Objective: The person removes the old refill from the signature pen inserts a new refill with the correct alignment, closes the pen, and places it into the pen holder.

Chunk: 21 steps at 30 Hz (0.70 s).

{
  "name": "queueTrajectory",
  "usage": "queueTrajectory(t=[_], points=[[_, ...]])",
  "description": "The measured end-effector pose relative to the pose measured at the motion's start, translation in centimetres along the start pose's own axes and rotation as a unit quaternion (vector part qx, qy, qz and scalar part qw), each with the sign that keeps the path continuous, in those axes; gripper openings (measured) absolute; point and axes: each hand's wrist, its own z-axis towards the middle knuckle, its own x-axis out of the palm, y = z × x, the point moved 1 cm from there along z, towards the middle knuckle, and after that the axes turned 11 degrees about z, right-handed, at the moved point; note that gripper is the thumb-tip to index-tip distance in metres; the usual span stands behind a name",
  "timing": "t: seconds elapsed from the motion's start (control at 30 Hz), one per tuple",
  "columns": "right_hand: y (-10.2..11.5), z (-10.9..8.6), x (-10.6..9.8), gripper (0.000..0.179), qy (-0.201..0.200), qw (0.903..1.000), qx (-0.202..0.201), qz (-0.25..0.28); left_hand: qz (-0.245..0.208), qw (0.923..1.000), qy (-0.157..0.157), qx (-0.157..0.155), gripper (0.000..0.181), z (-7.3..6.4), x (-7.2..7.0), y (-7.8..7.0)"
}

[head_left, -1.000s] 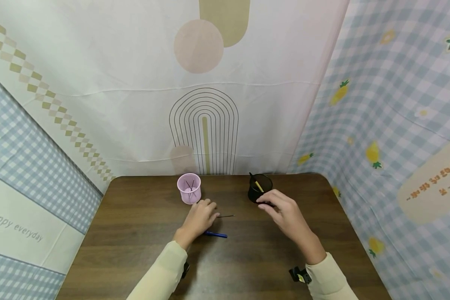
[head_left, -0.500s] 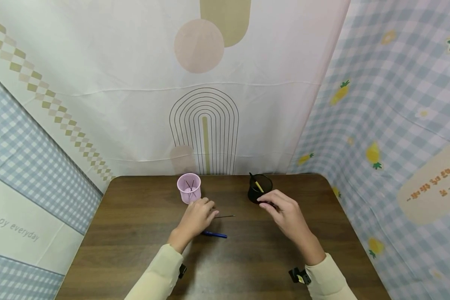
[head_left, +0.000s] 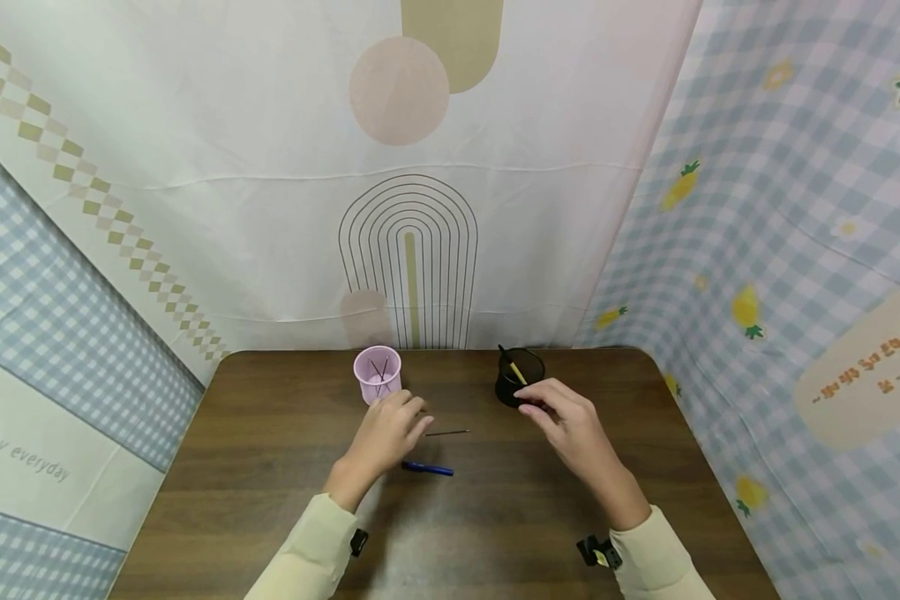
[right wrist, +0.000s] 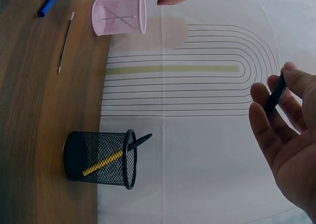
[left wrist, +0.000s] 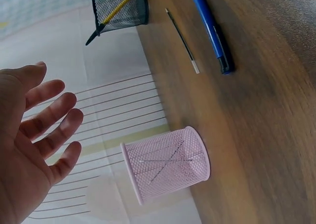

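Right hand pinches dark stick; left hand holds nothing

Left hand (head_left: 382, 429): released, fingers loosely bent and spread, near the pink mesh cylindrical cup (right wrist: 123, 26) but apart from it. Two thin refill-like sticks (left wrist: 170, 160) lie crossed inside that cup.

Right hand (head_left: 566, 421): grasping a slim dark stick-shaped piece (right wrist: 276, 94) between thumb and fingers, raised off the table. Cannot tell whether it is a pen or part of one.

Near the right hand, the black mesh cylindrical cup (right wrist: 96, 141) stands upright; a yellow-and-black pen (right wrist: 116, 156) leans in it, black end protruding past the rim.

On the dark brown wood-grain table (head_left: 495, 533), between the two cups and towards the person: a thin dark refill with a pale end (left wrist: 182, 41) and, closer in, a blue pen with a dark end (head_left: 427, 469). The two lie just beside each other, not touching.

Behind: a white cloth (head_left: 285, 233) printed with nested arches.
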Motion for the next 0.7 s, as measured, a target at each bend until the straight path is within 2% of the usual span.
queueTrajectory(t=[0.33,0.7], points=[[0.0,0.1,-0.1,0.026,0.003,0.9999,0.004,-0.010,0.002,0.9997,-0.024,-0.001,0.016,-0.3,-1.2,0.0],[-0.6,0.0,0.0,0.028,-0.004,0.9994,-0.015,-0.031,0.007,0.9982,-0.058,-0.013,0.016,-0.7,-2.4,0.5]])
